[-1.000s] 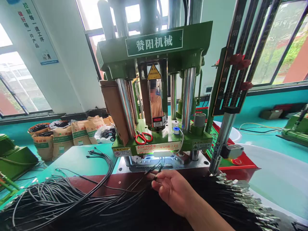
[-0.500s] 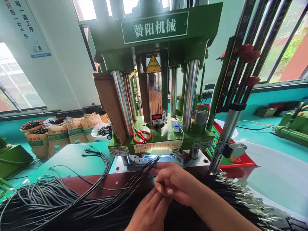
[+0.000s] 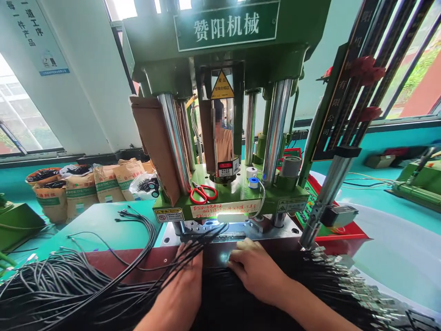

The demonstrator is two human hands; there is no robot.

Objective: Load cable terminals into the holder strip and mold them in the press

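A green press machine [image 3: 220, 59] stands in front of me, its lit metal bed [image 3: 262, 233] low between the columns. Thin black cables [image 3: 203, 240] run from that bed toward the left side of the brown work surface. My left hand [image 3: 184, 278] reaches forward beneath these cables, which cross over its fingers; the fingers look stretched out, partly covered. My right hand [image 3: 257, 271] is curled just before the bed, right of the cables. Its fingertips are bent down, and whatever they hold is hidden. Red-handled scissors [image 3: 204, 194] lie on the machine's ledge.
A big heap of black cables [image 3: 41, 287] covers the left side. More cables with metal connector ends [image 3: 358, 287] lie at the right. A white tape roll [image 3: 253, 183] sits on the ledge. Sacks [image 3: 79, 188] stand at the back left; a control panel [image 3: 310, 207] is at right.
My hands were together in the middle, fingers touching. Now they are apart: the left has moved left and forward under the cables, the right slightly right and nearer the bed.
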